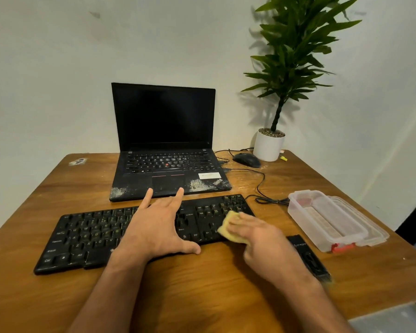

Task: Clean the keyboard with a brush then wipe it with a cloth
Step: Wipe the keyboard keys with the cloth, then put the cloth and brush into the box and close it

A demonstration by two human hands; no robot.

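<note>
Left hand [157, 227] lies splayed flat on the keyboard [87, 236]; right hand [257, 239] presses a yellow cloth [231, 227] near its right end. Laptop [168, 169] says ThinkPad.

The laptop [168, 164] carries the brand "ThinkPad" at the right corner of its palm rest, beside a white sticker [209, 175] whose print is too small to read. On the keyboard [101, 234] in front of the laptop, key legends "Ctrl", "Alt" and letters show. The brush [308, 257] right of the keyboard bears blurred lettering.
</note>
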